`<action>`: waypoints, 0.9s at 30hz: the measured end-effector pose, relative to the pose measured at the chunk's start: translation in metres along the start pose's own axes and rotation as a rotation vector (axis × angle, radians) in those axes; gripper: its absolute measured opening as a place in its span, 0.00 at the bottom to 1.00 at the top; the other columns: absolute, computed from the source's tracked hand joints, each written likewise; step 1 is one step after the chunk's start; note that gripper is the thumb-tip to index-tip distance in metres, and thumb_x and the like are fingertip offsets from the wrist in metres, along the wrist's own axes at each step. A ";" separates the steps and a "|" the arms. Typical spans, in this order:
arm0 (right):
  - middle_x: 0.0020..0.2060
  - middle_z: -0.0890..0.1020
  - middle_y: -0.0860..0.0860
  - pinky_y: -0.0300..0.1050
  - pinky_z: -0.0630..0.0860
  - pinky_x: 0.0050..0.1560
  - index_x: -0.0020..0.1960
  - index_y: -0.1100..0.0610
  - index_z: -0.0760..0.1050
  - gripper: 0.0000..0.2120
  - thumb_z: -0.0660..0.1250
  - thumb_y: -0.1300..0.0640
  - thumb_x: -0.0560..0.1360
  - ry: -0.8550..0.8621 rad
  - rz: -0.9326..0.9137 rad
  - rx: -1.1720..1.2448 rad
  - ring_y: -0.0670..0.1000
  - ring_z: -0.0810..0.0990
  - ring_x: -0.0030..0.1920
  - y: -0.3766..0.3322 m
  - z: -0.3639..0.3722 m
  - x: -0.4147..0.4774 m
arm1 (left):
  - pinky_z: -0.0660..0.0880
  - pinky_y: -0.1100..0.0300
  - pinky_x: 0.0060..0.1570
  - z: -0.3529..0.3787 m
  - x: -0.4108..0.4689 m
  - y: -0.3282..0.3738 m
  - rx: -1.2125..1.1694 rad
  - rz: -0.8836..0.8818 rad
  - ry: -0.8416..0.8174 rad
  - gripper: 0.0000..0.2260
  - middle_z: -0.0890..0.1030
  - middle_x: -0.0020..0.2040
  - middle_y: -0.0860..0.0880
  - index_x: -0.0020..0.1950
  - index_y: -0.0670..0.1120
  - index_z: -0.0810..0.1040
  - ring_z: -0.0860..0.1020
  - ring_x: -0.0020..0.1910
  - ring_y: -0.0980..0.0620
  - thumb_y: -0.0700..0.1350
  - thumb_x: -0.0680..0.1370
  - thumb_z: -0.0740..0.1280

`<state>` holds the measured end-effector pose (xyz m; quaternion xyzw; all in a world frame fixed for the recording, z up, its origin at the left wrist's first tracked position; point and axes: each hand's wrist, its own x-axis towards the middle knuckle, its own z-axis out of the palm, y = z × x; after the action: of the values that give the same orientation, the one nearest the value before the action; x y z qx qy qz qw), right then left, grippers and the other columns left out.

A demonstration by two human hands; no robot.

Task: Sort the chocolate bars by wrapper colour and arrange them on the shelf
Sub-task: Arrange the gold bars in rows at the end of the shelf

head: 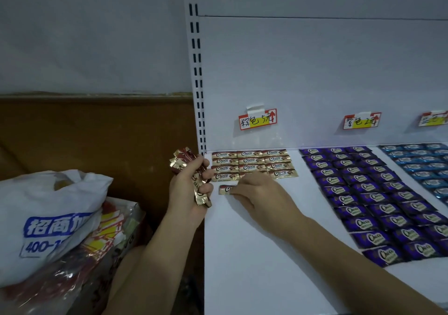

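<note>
Gold-brown Choco bars (252,161) lie in neat rows at the back left of the white shelf (266,254). My left hand (186,188) grips a bunch of gold-brown bars (180,161) at the shelf's left edge. My right hand (259,191) pinches a single gold-brown bar (225,189) lying flat on the shelf, just in front of the rows. Purple bars (373,198) fill the middle section in long rows. Blue bars (424,164) sit at the far right.
Handwritten price labels (257,119) are taped to the shelf's back panel above each colour group. A white plastic bag (46,217) rests on a box of packaged goods at the left. A slotted upright (197,72) marks the shelf's left side.
</note>
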<state>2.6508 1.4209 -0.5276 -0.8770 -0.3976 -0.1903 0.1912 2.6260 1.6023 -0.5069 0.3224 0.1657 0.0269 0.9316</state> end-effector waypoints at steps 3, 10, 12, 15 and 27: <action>0.42 0.80 0.46 0.45 0.75 0.45 0.48 0.53 0.84 0.03 0.71 0.57 0.76 0.109 0.127 0.084 0.51 0.78 0.46 -0.002 -0.004 -0.010 | 0.63 0.68 0.17 -0.006 -0.002 0.008 -0.028 -0.033 0.012 0.06 0.75 0.34 0.50 0.46 0.43 0.77 0.69 0.23 0.58 0.45 0.79 0.70; 0.49 0.80 0.46 0.51 0.74 0.47 0.56 0.52 0.82 0.10 0.64 0.57 0.79 -0.025 0.085 0.056 0.50 0.75 0.49 -0.003 0.001 -0.014 | 0.65 0.67 0.18 -0.011 0.005 0.007 -0.064 -0.056 0.028 0.07 0.76 0.36 0.50 0.50 0.43 0.77 0.70 0.25 0.57 0.45 0.78 0.71; 0.52 0.80 0.45 0.52 0.74 0.47 0.59 0.50 0.81 0.13 0.61 0.56 0.79 -0.052 0.083 0.021 0.50 0.75 0.52 -0.001 0.002 -0.013 | 0.66 0.67 0.18 -0.011 0.006 0.006 -0.070 -0.047 0.033 0.08 0.76 0.37 0.49 0.51 0.43 0.76 0.71 0.27 0.57 0.45 0.78 0.71; 0.56 0.79 0.45 0.52 0.74 0.48 0.62 0.49 0.79 0.16 0.57 0.54 0.79 -0.093 0.076 -0.024 0.51 0.74 0.54 -0.003 0.001 -0.012 | 0.67 0.68 0.19 -0.009 0.008 0.006 -0.084 -0.028 0.044 0.08 0.76 0.38 0.49 0.53 0.42 0.76 0.73 0.29 0.57 0.44 0.79 0.70; 0.59 0.77 0.45 0.52 0.73 0.48 0.66 0.48 0.75 0.19 0.54 0.52 0.79 -0.142 0.074 -0.085 0.52 0.73 0.56 -0.005 -0.001 -0.011 | 0.73 0.67 0.27 0.001 0.004 0.003 -0.090 -0.010 0.050 0.07 0.79 0.35 0.47 0.44 0.41 0.77 0.75 0.30 0.56 0.43 0.81 0.67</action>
<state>2.6396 1.4166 -0.5314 -0.9098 -0.3689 -0.1369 0.1322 2.6303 1.6050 -0.5054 0.2787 0.1891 0.0379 0.9408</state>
